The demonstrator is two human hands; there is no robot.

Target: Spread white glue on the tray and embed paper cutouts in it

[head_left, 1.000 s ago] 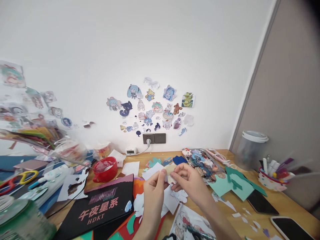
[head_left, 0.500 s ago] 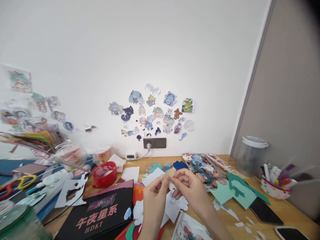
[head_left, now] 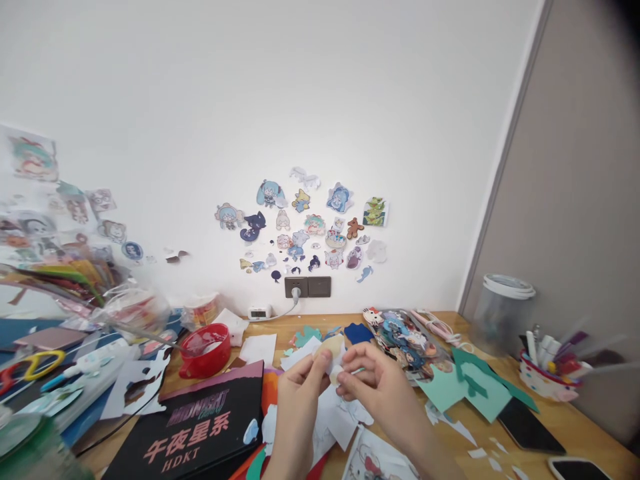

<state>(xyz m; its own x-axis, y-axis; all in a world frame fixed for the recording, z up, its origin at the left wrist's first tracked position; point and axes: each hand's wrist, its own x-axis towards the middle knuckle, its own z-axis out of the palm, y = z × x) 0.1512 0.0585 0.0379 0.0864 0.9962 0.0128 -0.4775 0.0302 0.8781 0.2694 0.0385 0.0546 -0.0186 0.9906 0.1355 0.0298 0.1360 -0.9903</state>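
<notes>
My left hand (head_left: 301,395) pinches a cream-coloured paper cutout (head_left: 333,345) between thumb and fingers above the middle of the desk. Beside it, my right hand (head_left: 376,381) has thumb and fingers closed on a small whitish paper piece (head_left: 335,375), just below the cutout. Whether the two pieces are joined I cannot tell. Below the hands lie white paper cutouts (head_left: 346,421) and a printed sheet (head_left: 373,459). A dark blue paper piece (head_left: 358,333) lies behind my right hand.
At left are a black box (head_left: 200,417), a red cup (head_left: 206,350), yellow-handled scissors (head_left: 45,363) and a green jar (head_left: 37,447). To the right lie a pack of stickers (head_left: 403,337), green paper (head_left: 483,387), a phone (head_left: 531,425) and a pen basket (head_left: 549,377).
My right hand has moved slightly down and away from the cream cutout, and the small whitish piece now shows at its fingertips. The view has shifted slightly.
</notes>
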